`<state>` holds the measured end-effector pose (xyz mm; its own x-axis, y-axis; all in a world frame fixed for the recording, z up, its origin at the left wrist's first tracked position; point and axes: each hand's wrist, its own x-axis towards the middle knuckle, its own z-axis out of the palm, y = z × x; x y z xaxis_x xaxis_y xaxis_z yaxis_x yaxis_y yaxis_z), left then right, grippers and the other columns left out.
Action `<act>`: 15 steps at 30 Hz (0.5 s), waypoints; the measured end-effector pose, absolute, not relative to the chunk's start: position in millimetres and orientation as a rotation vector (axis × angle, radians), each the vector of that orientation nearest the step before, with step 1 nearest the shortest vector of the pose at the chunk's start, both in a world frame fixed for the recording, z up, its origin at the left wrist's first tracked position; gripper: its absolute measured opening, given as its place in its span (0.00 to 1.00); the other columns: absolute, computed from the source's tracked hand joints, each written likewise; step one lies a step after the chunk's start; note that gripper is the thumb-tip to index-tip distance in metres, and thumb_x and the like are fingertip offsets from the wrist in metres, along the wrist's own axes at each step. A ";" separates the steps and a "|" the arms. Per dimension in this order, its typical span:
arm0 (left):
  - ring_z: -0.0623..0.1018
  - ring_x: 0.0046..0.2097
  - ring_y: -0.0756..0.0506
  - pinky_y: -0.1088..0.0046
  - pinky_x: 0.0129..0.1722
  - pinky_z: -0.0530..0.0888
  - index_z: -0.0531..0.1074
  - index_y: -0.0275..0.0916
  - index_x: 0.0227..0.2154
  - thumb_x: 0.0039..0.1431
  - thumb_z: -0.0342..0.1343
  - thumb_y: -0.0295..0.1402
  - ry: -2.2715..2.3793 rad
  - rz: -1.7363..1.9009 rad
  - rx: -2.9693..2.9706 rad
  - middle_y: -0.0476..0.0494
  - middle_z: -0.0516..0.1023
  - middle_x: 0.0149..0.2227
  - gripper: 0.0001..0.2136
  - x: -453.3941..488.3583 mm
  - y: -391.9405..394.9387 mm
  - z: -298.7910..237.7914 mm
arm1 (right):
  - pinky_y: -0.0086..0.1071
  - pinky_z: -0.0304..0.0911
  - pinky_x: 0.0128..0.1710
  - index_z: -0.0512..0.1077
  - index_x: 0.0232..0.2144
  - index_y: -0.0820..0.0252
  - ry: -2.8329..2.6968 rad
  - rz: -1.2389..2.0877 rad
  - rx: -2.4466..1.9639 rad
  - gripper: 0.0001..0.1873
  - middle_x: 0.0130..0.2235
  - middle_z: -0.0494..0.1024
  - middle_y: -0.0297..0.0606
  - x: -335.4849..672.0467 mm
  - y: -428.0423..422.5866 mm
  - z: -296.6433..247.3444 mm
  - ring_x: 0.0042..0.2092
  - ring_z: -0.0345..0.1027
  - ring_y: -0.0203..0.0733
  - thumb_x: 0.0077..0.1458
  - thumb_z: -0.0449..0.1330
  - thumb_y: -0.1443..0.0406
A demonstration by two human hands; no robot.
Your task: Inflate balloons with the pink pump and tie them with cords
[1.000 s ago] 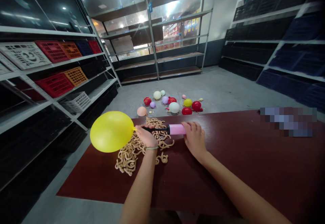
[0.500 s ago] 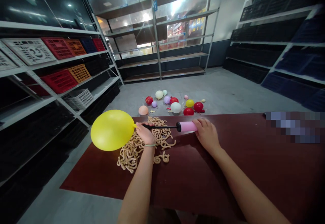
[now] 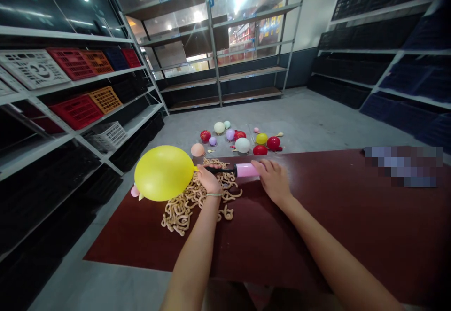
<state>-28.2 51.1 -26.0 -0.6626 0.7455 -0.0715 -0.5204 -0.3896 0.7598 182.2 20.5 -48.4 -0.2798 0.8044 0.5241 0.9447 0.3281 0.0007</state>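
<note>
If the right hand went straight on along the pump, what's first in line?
Probably the left hand, gripping the balloon by its neck at the pump tip; the balloon's body lies just beyond.

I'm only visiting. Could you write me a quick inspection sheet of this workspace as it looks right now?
Surface: dark red table, glossy.
Job's things: yellow balloon, inflated, its neck at the black tip of the pink pump.
Clutter: tan pile of limp balloons under the left forearm.
Grips: left hand pinches the balloon neck; right hand wraps the pump body.
Cables: nothing seen.
Surroundings: floor balloons, inflated, beyond the table; crates on metal shelves at left.
</note>
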 end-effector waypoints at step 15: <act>0.71 0.23 0.48 0.69 0.29 0.73 0.60 0.40 0.25 0.67 0.41 0.39 1.079 2.101 0.438 0.49 0.65 0.22 0.15 -8.7 46.2 -40.4 | 0.41 0.58 0.44 0.65 0.58 0.52 -2.062 -0.299 -1.667 0.30 0.55 0.71 0.46 151.7 7.4 -43.7 0.55 0.56 0.53 0.53 0.53 0.74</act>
